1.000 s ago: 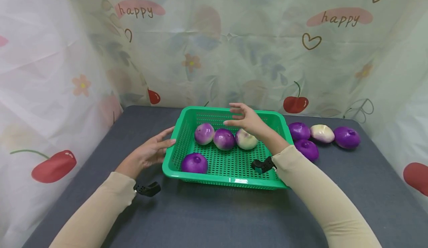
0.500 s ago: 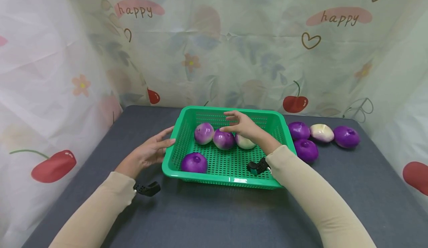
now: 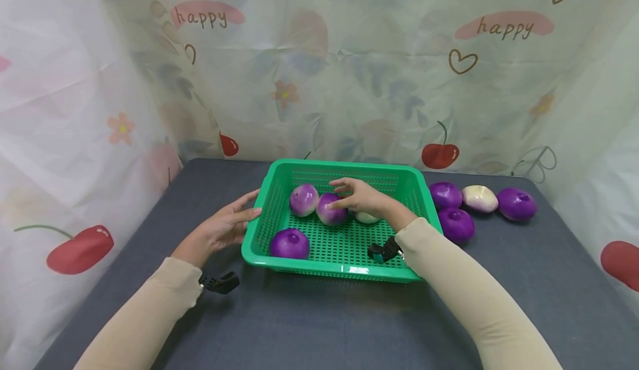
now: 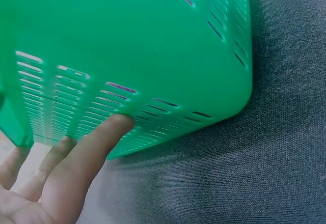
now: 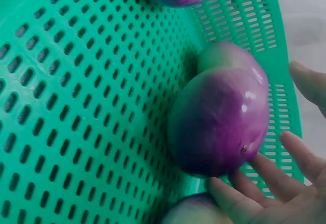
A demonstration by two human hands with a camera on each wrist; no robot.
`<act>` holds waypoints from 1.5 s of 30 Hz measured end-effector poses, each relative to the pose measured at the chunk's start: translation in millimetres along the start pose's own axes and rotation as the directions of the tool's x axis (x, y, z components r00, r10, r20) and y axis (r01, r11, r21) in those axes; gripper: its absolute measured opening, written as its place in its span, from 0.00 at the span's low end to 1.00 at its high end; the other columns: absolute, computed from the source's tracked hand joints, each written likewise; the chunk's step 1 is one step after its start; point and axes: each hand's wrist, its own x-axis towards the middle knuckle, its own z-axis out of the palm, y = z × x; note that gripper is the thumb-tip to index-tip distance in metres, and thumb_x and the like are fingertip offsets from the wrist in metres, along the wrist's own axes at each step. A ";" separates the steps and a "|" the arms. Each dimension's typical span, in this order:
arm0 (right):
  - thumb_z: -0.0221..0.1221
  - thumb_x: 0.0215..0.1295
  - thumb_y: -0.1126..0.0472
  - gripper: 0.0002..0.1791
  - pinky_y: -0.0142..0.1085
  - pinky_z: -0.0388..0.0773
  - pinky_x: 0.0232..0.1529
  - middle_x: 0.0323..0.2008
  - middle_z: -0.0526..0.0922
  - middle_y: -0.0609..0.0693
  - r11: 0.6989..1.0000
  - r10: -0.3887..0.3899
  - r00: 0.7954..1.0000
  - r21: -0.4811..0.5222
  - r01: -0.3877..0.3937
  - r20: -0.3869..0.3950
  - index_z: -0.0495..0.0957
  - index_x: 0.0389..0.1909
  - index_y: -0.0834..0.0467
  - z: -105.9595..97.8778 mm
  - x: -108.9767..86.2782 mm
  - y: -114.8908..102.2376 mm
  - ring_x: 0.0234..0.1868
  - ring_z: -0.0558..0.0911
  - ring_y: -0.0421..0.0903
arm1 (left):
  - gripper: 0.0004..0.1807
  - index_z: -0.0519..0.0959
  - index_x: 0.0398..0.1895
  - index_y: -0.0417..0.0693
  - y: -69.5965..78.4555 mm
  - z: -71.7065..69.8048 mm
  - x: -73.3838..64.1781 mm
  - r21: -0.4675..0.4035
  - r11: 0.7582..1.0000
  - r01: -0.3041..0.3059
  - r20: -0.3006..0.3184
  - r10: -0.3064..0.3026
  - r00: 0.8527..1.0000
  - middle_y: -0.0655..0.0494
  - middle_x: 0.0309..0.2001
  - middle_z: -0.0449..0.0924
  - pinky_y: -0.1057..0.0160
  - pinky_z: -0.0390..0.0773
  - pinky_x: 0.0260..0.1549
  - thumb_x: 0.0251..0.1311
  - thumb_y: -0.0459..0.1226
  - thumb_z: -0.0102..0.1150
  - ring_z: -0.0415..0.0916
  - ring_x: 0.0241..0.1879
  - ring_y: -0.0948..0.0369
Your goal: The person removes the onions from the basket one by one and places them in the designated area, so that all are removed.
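While the right hand (image 3: 361, 197) reaches down into a green rectangular plastic basket (image 3: 319, 268), its digits are spread about a glossy, round purple-and-white vegetable (image 3: 326, 216); some fingertips touch its skin in the right wrist view, though another digit stands apart from it. That vegetable sits on the basket floor just below the hand. Partly hidden under the same hand's palm is a pale cream round vegetable (image 3: 366, 218), and just beyond its fingertips, to the left, lies a lilac-and-white round vegetable (image 3: 303, 199). Nearer the person, left of the hand, rests a deep purple round vegetable (image 3: 289, 244). Fingers spread, the left hand (image 3: 226, 227) meets the slotted outer wall, its thumb at the rim. Right of the right hand, on the dark grey cloth-covered table (image 3: 319, 325), three purple vegetables (image 3: 517, 204) and a creamy white one (image 3: 480, 198) lie outside the basket.
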 end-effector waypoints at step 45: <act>0.71 0.52 0.57 0.40 0.42 0.76 0.54 0.65 0.66 0.50 0.979 -0.084 0.969 -0.160 0.123 0.232 0.66 0.66 0.50 4.6 -14.0 -28.2 0.60 0.72 0.53 | 0.39 0.45 0.77 0.64 -0.4 0.4 0.6 -0.015 1.000 0.014 -0.026 -0.014 1.000 0.44 0.62 0.68 0.44 0.78 0.48 0.70 0.42 0.53 0.80 0.50 0.55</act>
